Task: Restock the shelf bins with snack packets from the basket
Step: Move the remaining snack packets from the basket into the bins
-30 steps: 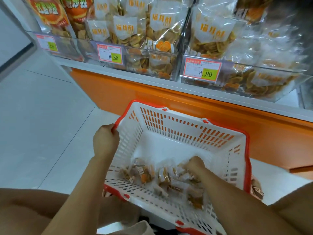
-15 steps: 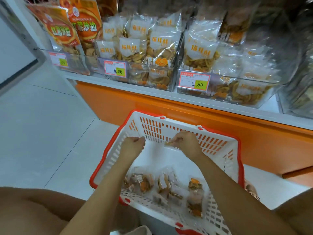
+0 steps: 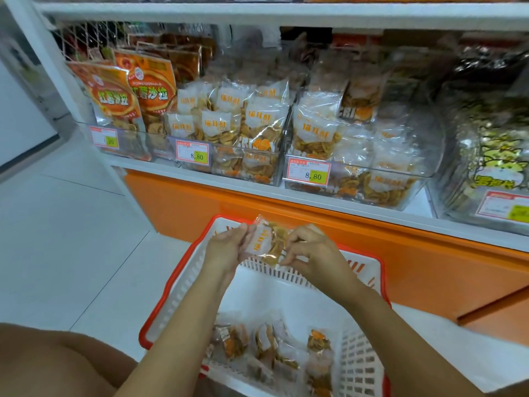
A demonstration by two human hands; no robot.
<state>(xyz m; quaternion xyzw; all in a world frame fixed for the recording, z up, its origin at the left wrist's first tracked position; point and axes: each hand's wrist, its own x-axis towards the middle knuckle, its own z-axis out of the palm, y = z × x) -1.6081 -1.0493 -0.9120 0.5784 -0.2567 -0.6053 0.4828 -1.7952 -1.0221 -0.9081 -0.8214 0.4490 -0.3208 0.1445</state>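
Packet pinched by left hand, right hand, above basket rim

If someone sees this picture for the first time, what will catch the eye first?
First, the snack packet pinched between the left hand and right hand at the centre, above the red-rimmed basket. Behind it, clear shelf bins full of similar packets carry red price tags.

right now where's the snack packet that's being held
Head view, centre: the snack packet is held between the left hand and right hand, just above the far rim of the basket.
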